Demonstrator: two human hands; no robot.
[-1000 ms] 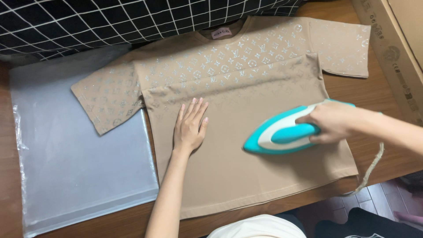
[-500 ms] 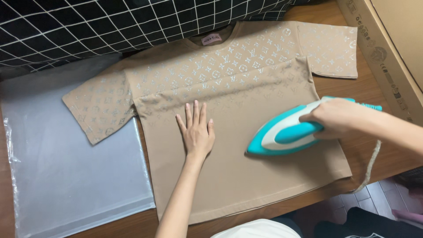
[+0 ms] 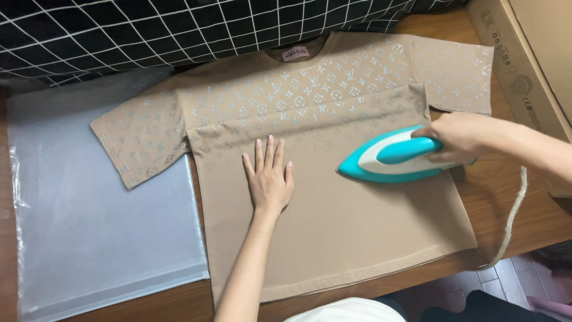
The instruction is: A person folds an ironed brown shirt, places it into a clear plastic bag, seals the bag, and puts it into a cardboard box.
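A beige t-shirt (image 3: 333, 226) with a silver pattern across its chest and sleeves lies flat on the wooden table (image 3: 524, 220). My left hand (image 3: 269, 176) rests palm down on the shirt's middle, fingers together and pointing away from me. My right hand (image 3: 457, 138) grips the handle of a turquoise and white iron (image 3: 393, 161), which sits on the shirt's right side with its tip pointing left. The iron's cord (image 3: 513, 220) hangs off the table's right front edge.
A clear plastic bag (image 3: 95, 220) lies flat to the left of the shirt. A black cloth with a white grid (image 3: 149, 30) lies at the back. A cardboard box (image 3: 530, 53) stands at the right. The floor shows at bottom right.
The iron has slid a little up and left across the shirt with my right hand. My left hand stays flat on the fabric. The view has shifted slightly.
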